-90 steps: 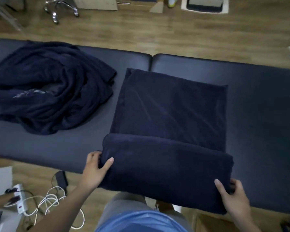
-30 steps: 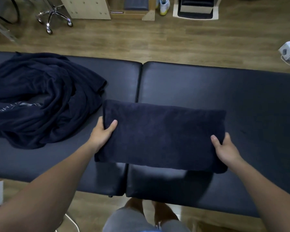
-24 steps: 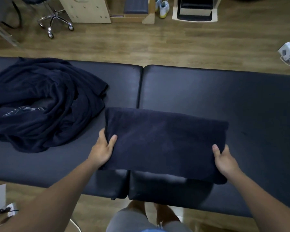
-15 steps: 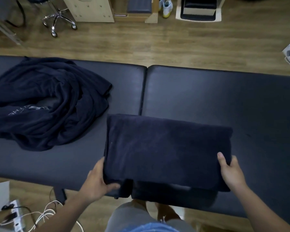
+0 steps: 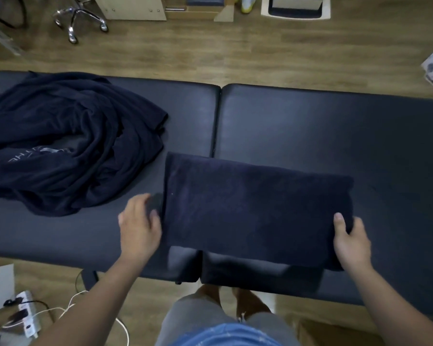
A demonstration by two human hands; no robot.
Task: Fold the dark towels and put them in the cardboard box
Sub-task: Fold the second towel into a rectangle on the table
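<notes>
Right hand (image 5: 351, 243): pinching the near right corner of the folded towel (image 5: 258, 208). Your thumb (image 5: 339, 221) lies on top; the fingers go round the right edge and under, out of sight.

Left hand (image 5: 139, 226): blurred. It sits just beside the towel's left edge, fingers loosely straight and pointing far, thumb close against the edge. It grips nothing that can be made out, and actual contact with the cloth cannot be told.

Folded towel: a dark rectangle, long side running left to right. It lies across the seam between the two cushions of the black table (image 5: 310, 126), toward the near side. A shadow shows on the table under its near edge, so that edge is raised off the surface at your right hand.

Left of it, apart from it, a heap of dark towels (image 5: 60, 146) lies crumpled on the table, with pale lettering showing on one fold.

Floor (image 5: 235, 51), wooden:
- near right, a brown cardboard box (image 5: 335, 333), mostly cut off by the frame
- near left, a power strip (image 5: 26, 313) with white cables
- far left, a chrome chair base (image 5: 80, 18)
</notes>
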